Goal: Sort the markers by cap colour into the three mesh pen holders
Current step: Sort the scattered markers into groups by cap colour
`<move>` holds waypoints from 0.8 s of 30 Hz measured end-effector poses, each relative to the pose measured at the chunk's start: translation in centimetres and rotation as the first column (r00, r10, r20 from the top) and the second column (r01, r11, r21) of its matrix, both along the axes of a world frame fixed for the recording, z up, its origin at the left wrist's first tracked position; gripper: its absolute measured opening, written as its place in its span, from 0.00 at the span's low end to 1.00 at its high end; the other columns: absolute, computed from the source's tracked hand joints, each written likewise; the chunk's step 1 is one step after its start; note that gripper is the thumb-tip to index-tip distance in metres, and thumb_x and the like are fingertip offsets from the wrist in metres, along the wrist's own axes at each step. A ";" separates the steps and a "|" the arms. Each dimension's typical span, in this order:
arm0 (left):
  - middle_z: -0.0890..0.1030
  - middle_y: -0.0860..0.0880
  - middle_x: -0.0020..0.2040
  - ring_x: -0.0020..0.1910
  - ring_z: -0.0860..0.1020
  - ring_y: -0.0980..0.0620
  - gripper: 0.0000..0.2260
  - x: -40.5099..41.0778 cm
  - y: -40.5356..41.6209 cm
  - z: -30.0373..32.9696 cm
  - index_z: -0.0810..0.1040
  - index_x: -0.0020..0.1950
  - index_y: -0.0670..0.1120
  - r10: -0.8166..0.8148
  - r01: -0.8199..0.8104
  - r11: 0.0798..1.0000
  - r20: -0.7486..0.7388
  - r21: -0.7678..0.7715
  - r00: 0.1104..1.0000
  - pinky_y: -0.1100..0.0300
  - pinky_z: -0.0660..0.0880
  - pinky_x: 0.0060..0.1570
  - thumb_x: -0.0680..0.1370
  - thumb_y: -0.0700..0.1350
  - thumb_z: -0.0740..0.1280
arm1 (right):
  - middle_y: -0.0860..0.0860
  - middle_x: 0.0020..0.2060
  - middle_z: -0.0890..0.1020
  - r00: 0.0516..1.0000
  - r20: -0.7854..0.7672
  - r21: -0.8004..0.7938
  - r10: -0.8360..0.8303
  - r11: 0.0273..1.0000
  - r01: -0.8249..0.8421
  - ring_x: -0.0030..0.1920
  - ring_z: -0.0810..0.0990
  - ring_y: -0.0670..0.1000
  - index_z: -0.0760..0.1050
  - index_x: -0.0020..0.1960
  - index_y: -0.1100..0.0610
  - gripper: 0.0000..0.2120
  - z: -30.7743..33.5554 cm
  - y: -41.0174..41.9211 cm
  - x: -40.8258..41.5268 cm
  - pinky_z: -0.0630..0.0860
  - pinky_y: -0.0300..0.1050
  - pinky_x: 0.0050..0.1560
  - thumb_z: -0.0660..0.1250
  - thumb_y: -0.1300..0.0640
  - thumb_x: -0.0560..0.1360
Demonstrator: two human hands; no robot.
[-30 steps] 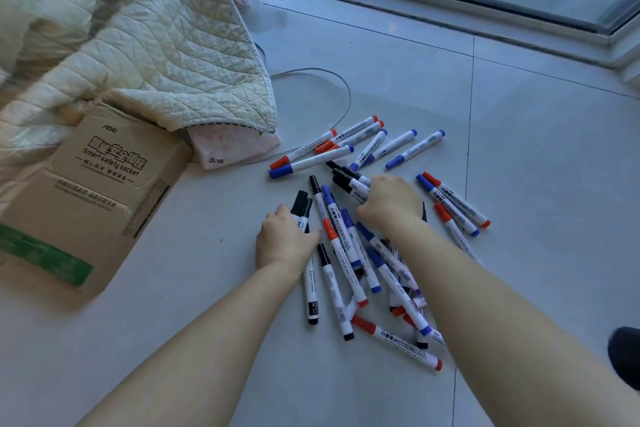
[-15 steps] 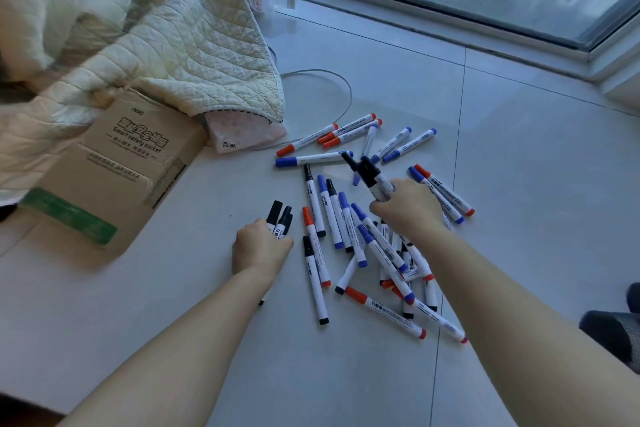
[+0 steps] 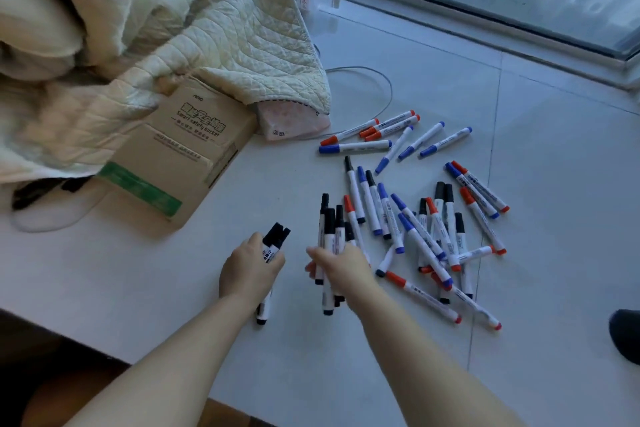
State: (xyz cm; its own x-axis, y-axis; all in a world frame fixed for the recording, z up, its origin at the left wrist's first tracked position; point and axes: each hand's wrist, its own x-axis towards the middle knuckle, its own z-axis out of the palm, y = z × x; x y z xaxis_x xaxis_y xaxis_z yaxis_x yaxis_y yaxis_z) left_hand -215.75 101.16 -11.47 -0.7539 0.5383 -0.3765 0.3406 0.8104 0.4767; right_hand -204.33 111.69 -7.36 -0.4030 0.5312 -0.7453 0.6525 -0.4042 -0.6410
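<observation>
Your left hand (image 3: 250, 270) grips a bundle of black-capped markers (image 3: 273, 243); your right hand (image 3: 341, 269) clutches another black-capped bunch (image 3: 330, 229), with the loose marker pile (image 3: 426, 229) spread just right of it.

Red, blue, black marker caps (image 3: 398, 201)

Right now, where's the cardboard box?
In the head view the cardboard box lies on the floor at left, partly under the quilted blanket, up and left of the left hand.
</observation>
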 end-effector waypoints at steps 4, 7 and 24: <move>0.74 0.47 0.41 0.42 0.72 0.45 0.12 -0.8 -3.0 -0.9 0.67 0.44 0.44 -0.088 0.092 0.996 -0.150 0.020 0.985 0.57 0.63 0.34 0.75 0.51 0.65 | 0.49 0.29 0.81 0.998 0.016 0.022 -0.065 0.998 0.065 0.28 0.81 0.45 0.74 0.37 0.56 0.09 -2.4 -4.4 -1.3 0.74 0.36 0.29 0.69 0.51 0.71; 0.78 0.45 0.46 0.48 0.73 0.44 0.13 -1.3 -4.6 -1.3 0.73 0.50 0.41 -0.057 0.065 0.997 -0.235 0.029 0.970 0.56 0.65 0.36 0.74 0.50 0.66 | 0.49 0.30 0.78 0.994 0.110 0.217 -0.015 0.976 -0.009 0.34 0.80 0.51 0.70 0.38 0.55 0.12 -3.4 -6.7 -2.5 0.73 0.42 0.34 0.67 0.48 0.71; 0.73 0.43 0.60 0.59 0.70 0.41 0.26 -2.9 -6.5 -1.6 0.73 0.65 0.46 -0.046 0.048 0.999 -0.323 -0.003 0.945 0.48 0.67 0.56 0.73 0.59 0.55 | 0.48 0.76 0.45 0.897 0.429 0.638 0.105 0.668 -0.383 0.75 0.40 0.49 0.39 0.76 0.51 0.29 -7.1 -11.8 -4.9 0.33 0.45 0.70 0.46 0.44 0.80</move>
